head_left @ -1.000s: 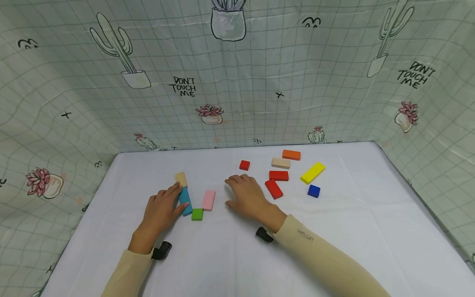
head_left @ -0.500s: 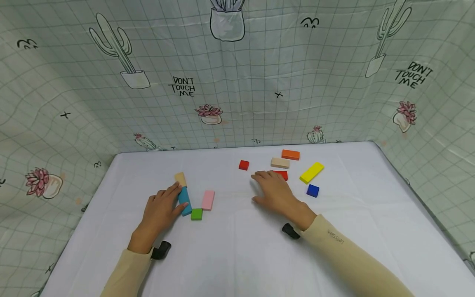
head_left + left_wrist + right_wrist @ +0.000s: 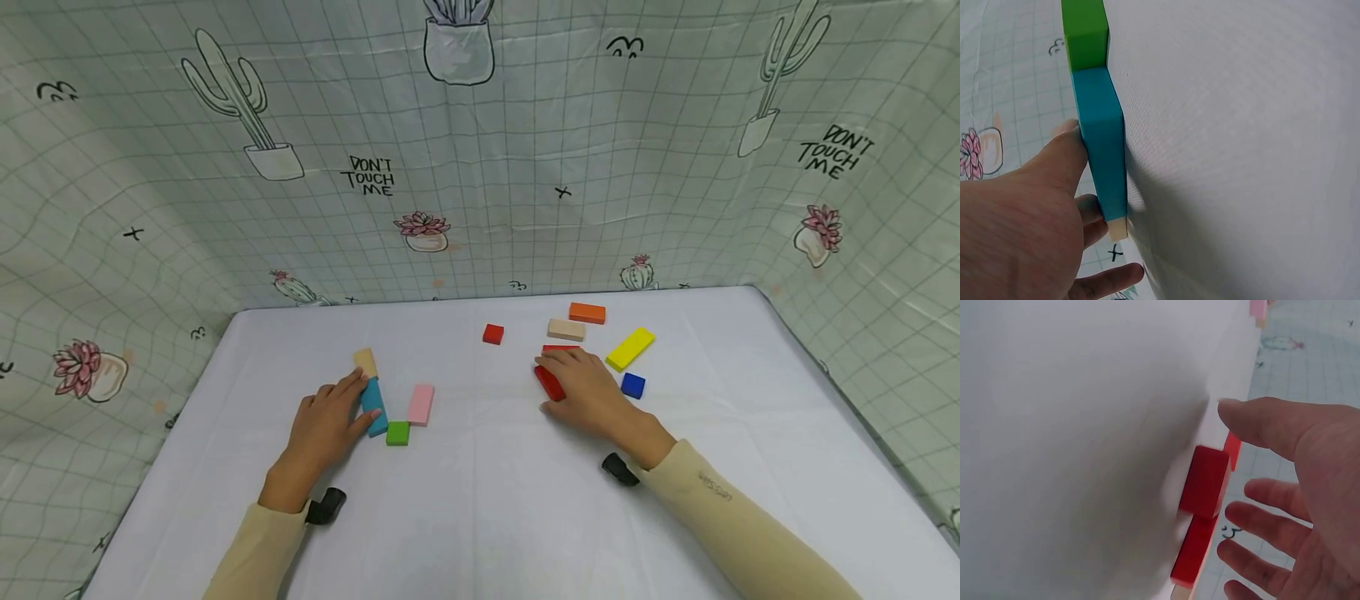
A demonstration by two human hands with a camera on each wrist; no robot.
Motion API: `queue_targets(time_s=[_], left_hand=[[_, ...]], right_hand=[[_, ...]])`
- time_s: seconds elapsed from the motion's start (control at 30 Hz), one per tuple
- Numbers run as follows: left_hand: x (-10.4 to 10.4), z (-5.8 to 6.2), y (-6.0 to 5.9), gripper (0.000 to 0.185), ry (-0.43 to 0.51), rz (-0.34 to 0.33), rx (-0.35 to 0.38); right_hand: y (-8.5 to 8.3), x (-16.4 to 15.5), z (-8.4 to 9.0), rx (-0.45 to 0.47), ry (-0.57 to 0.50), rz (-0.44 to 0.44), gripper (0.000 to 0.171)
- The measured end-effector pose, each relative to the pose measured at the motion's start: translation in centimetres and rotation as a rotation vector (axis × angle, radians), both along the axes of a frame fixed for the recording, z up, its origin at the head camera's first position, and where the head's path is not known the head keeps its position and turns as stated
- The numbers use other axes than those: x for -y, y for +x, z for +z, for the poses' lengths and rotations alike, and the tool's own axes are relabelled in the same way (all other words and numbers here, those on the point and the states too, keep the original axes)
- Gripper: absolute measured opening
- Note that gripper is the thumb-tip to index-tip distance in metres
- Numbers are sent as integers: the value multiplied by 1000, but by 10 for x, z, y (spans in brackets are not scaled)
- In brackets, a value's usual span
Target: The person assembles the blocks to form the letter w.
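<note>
Head view: right hand, fingers loosely spread and holding nothing, descends over the near red block right of centre, best pinched by its long sides, while left hand, fingers straight, steadies the teal block.

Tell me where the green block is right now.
In the head view the green block lies left of centre, against the teal block's near end, beside the left hand.

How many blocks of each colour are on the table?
Red: 3
Tan: 2
Orange: 1
Yellow: 1
Dark blue: 1
Teal: 1
Pink: 1
Green: 1
Total: 11 blocks
</note>
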State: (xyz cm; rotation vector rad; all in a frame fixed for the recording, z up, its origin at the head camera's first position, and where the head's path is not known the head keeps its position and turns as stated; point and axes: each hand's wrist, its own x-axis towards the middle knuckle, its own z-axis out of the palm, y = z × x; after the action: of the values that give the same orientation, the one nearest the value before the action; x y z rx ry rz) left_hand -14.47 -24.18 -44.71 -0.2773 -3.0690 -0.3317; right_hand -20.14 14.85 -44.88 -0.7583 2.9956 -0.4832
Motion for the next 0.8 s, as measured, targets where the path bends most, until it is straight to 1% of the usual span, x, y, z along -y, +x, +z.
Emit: queue_targets(time_s=[0.17,0.53,0.8], left_hand=[[0,1,1,63,4,-1,-4],[-2,1,1,62,0,2,5],[-2,2,1,62,5,5,6]], right_hand=[[0,-8,-3,18,7,-3,71],[3,-16,-6,15,26,46,66],[6,-18,-5,-17,43,76,64]])
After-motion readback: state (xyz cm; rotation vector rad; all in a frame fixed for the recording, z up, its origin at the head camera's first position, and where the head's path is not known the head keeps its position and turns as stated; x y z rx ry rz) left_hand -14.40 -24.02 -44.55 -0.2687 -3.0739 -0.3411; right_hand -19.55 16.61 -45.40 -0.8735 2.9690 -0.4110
